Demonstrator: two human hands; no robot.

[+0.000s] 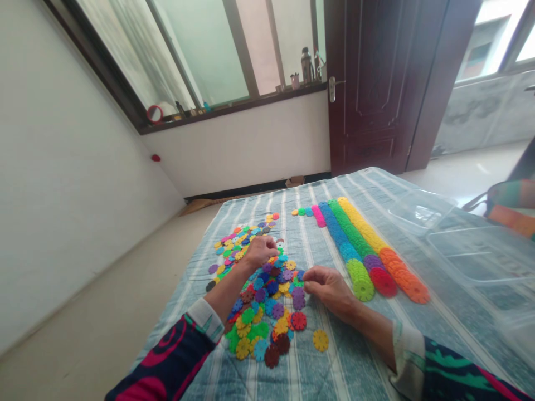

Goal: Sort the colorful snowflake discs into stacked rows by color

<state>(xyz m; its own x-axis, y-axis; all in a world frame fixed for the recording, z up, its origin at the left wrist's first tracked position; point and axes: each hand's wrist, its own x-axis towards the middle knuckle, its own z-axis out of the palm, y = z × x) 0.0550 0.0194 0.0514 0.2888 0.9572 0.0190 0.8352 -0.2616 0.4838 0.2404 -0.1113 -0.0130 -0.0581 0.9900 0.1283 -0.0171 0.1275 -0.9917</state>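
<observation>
Many colored notched discs lie in a loose pile (pixel 267 295) on a striped cloth. Over the upper part of the pile is my left hand (pixel 261 252), its fingers pinched together; what they hold, if anything, is too small to name. My right hand (pixel 328 287) is at the pile's right edge, thumb and index finger close together beside a blue disc (pixel 300 275); whether it grips that disc is unclear. Right of the hands, overlapping discs form long rows: blue (pixel 332 225), green (pixel 349 228) and yellow (pixel 361 223), with lime, red and orange discs at their near ends. A single yellow disc (pixel 321 340) lies apart.
Clear plastic containers (pixel 480 253) stand on the right side of the striped cloth (pixel 334 373). A short pink row (pixel 319 216) and a few single discs lie left of the long rows. Beyond are a dark red door (pixel 376 83) and a window sill with small items.
</observation>
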